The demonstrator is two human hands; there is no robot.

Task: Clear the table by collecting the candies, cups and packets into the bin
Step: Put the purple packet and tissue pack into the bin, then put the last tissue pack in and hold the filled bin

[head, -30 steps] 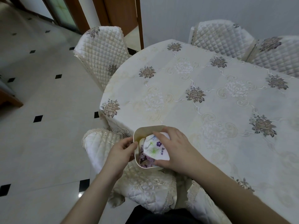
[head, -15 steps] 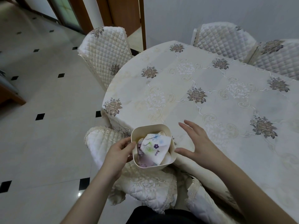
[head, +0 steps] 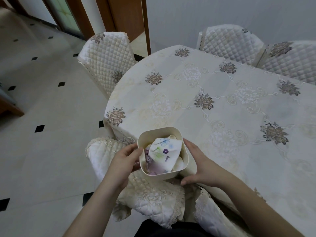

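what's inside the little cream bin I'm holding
On top in the bin lies a white flower-printed packet, with a purple packet beneath it. Anything deeper is covered.

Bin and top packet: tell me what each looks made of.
The bin looks like cream plastic with a matte finish: thin, even walls, rounded corners and a smooth rim. The top packet looks like soft white plastic film or paper, printed with flowers and a barcode: it creases and bends rather than holding shape. Which of the two cannot be told.
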